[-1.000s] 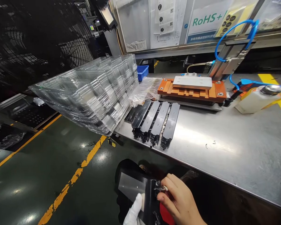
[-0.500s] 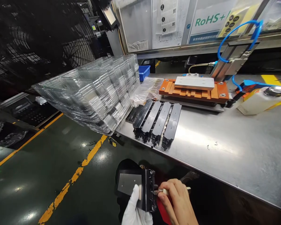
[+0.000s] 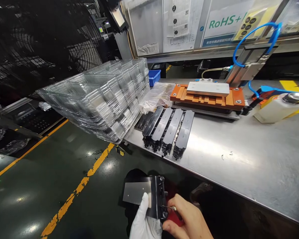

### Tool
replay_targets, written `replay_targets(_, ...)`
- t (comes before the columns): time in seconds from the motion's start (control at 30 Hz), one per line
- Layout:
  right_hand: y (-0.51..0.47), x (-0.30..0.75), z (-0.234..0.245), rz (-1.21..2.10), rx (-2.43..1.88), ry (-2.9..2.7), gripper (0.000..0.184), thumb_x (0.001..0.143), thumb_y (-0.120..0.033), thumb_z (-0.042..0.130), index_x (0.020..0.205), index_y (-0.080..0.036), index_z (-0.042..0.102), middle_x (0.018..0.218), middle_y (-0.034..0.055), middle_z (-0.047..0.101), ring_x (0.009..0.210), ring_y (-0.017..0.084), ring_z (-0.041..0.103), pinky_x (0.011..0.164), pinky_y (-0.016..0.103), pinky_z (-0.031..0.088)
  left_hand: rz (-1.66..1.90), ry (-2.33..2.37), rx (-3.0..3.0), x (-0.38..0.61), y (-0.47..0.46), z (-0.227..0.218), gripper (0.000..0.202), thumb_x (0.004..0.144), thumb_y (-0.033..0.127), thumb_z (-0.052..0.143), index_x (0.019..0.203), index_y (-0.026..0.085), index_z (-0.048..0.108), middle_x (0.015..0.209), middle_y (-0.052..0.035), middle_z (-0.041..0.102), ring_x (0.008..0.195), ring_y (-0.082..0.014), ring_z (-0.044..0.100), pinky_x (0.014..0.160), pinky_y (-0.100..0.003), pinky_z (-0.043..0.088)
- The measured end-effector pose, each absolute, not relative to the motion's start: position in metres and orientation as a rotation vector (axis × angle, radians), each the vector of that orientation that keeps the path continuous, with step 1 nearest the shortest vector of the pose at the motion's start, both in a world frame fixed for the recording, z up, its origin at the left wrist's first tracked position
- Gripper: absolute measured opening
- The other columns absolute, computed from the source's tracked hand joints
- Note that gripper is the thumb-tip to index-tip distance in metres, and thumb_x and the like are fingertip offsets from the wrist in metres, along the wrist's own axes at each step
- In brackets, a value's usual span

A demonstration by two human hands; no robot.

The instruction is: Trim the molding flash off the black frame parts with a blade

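Observation:
My left hand (image 3: 145,217), in a white glove, is closed around a black plastic part (image 3: 153,186) at the bottom centre. Its thumb lies on the part's grey flat face. Bare-skinned, my right hand (image 3: 186,215) pinches a craft knife (image 3: 173,208) with a thin metal blade. The blade's tip touches or nearly touches the part's right edge, where posts and round bosses stand out. Most of the knife's handle is hidden by my fingers. Above, on the metal table, several long black plastic parts (image 3: 169,129) lie side by side near the front edge.
A stack of clear plastic trays (image 3: 102,99) stands at the table's left end. Behind the parts is an orange fixture (image 3: 209,99) with an air cylinder. A white bottle (image 3: 274,108) stands right, a blue bin (image 3: 154,77) behind. Small scraps lie on the metal table (image 3: 251,176).
The knife tip has shifted a little lower along the part's edge, and my right hand has turned with it. The part in my left hand has moved slightly up and left.

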State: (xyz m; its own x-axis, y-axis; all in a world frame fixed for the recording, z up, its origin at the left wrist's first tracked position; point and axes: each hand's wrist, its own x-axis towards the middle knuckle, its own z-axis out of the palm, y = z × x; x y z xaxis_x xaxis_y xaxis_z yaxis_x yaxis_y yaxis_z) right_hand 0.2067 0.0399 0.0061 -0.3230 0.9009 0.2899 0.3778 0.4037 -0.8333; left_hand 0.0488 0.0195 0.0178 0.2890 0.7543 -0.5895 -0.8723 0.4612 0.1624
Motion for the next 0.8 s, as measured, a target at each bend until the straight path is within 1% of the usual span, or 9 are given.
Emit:
replay_targets(0.1, 0.043, 0.205, 0.009, 0.684, -1.092, -1.918, 0.047, 0.093, -0.066, 0.041, 0.077, -0.023, 0.053, 0.062, -0.0048, 0.059, 0.048, 0.009, 0.055, 0.045, 0.02, 0.042, 1.061, 0.662, -0.229, 0.052, 0.019, 0.017, 0.027, 0.096, 0.032, 0.054, 0.098, 0.016, 0.076, 0.089, -0.0054, 0.078, 0.082, -0.0168, 0.072, 0.068, -0.02, 0.055)
replay_targets(0.17, 0.044, 0.205, 0.011, 0.646, -1.098, -1.945, 0.048, 0.094, -0.066, 0.04, 0.075, -0.023, 0.052, 0.06, -0.0045, 0.059, 0.047, 0.009, 0.054, 0.044, 0.02, 0.041, 1.05, 0.664, -0.203, 0.052, 0.019, 0.016, 0.025, 0.095, 0.033, 0.056, 0.099, 0.018, 0.076, 0.086, -0.0046, 0.077, 0.077, -0.0162, 0.072, 0.066, -0.021, 0.055)
replay_targets(0.3, 0.046, 0.206, 0.012, 0.664, -1.094, -1.985, 0.053, 0.095, -0.065, 0.036, 0.069, -0.022, 0.053, 0.058, -0.0038, 0.056, 0.047, 0.009, 0.054, 0.044, 0.02, 0.039, 1.064, 0.656, -0.172, 0.05, 0.021, 0.013, 0.022, 0.095, 0.028, 0.057, 0.097, 0.018, 0.076, 0.091, -0.0042, 0.077, 0.081, -0.0145, 0.072, 0.069, -0.019, 0.055)
replay_targets(0.43, 0.046, 0.206, 0.007, 0.493, -1.066, -2.032, 0.049, 0.099, -0.052, 0.041, 0.061, -0.022, 0.049, 0.052, -0.0043, 0.05, 0.045, 0.009, 0.049, 0.043, 0.022, 0.033, 1.077, 0.623, -0.183, 0.045, 0.024, 0.009, 0.019, 0.094, 0.021, 0.058, 0.093, 0.017, 0.076, 0.094, -0.0031, 0.078, 0.081, -0.0107, 0.071, 0.066, -0.014, 0.053)
replay_targets(0.5, 0.045, 0.205, 0.002, 0.388, -1.088, -2.008, 0.046, 0.099, -0.049, 0.046, 0.061, -0.022, 0.049, 0.052, -0.004, 0.049, 0.045, 0.01, 0.048, 0.045, 0.023, 0.033, 1.085, 0.633, -0.158, 0.043, 0.024, 0.005, 0.018, 0.094, 0.019, 0.058, 0.097, 0.017, 0.076, 0.099, -0.0032, 0.078, 0.086, -0.0112, 0.072, 0.07, -0.014, 0.054)
replay_targets(0.57, 0.046, 0.203, -0.001, 0.363, -1.156, -1.954, 0.046, 0.097, -0.055, 0.045, 0.066, -0.022, 0.052, 0.054, -0.0036, 0.049, 0.047, 0.011, 0.048, 0.046, 0.023, 0.035, 1.096, 0.668, -0.11, 0.045, 0.024, 0.001, 0.021, 0.095, 0.022, 0.057, 0.106, 0.018, 0.074, 0.107, -0.0048, 0.077, 0.099, -0.0142, 0.071, 0.08, -0.016, 0.054)
replay_targets(0.63, 0.047, 0.201, -0.003, 0.36, -1.215, -1.916, 0.049, 0.096, -0.06, 0.041, 0.069, -0.022, 0.054, 0.057, -0.0028, 0.05, 0.05, 0.012, 0.05, 0.048, 0.023, 0.036, 1.128, 0.684, -0.079, 0.049, 0.024, -0.004, 0.024, 0.095, 0.026, 0.056, 0.11, 0.018, 0.073, 0.112, -0.0056, 0.075, 0.107, -0.016, 0.068, 0.086, -0.018, 0.054)
replay_targets(0.73, 0.048, 0.199, -0.005, 0.324, -1.209, -1.915, 0.048, 0.099, -0.054, 0.04, 0.064, -0.022, 0.05, 0.057, -0.002, 0.052, 0.051, 0.012, 0.05, 0.049, 0.024, 0.034, 1.181, 0.668, -0.084, 0.056, 0.027, -0.008, 0.025, 0.097, 0.025, 0.052, 0.107, 0.02, 0.074, 0.11, -0.0033, 0.076, 0.107, -0.0131, 0.068, 0.091, -0.016, 0.051)
replay_targets(0.8, 0.047, 0.2, -0.007, 0.389, -1.173, -1.889, 0.046, 0.099, -0.052, 0.04, 0.065, -0.023, 0.05, 0.057, -0.0024, 0.052, 0.05, 0.013, 0.05, 0.047, 0.025, 0.035, 1.183, 0.677, -0.08, 0.054, 0.029, -0.008, 0.028, 0.099, 0.024, 0.048, 0.107, 0.019, 0.074, 0.112, -0.0026, 0.076, 0.109, -0.0124, 0.067, 0.094, -0.017, 0.05)
